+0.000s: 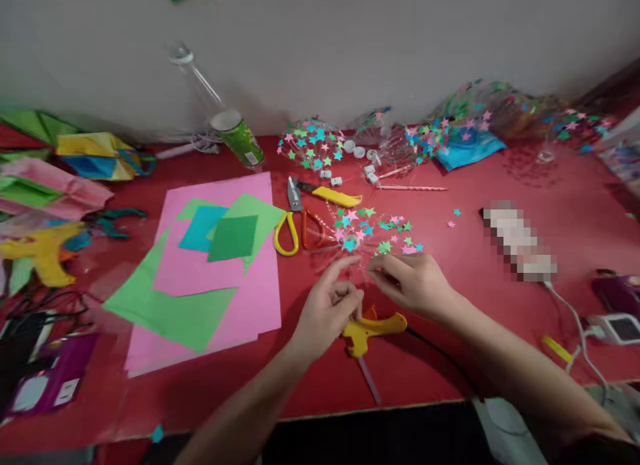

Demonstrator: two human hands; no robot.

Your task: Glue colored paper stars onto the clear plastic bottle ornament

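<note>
A bundle of thin clear strands tipped with pink, green and blue paper stars (353,231) lies fanned out just beyond my hands. My left hand (327,311) has its index finger stretched toward the bundle, while its thumb and other fingers curl together. Closed in a pinch, my right hand (415,281) is just right of the bundle's near end. Anything between the fingers of either hand is too thin or blurred to make out. Close below both hands lies a yellow hot glue gun (373,328) with a glue stick protruding from it.
Pliers (295,218) and a yellow utility knife (337,195) lie beyond the left hand. Pink and green paper sheets (195,318) cover the left side. More star bundles (310,143) and a green can (239,139) line the wall. A pixelated object (520,241) with a cable lies right.
</note>
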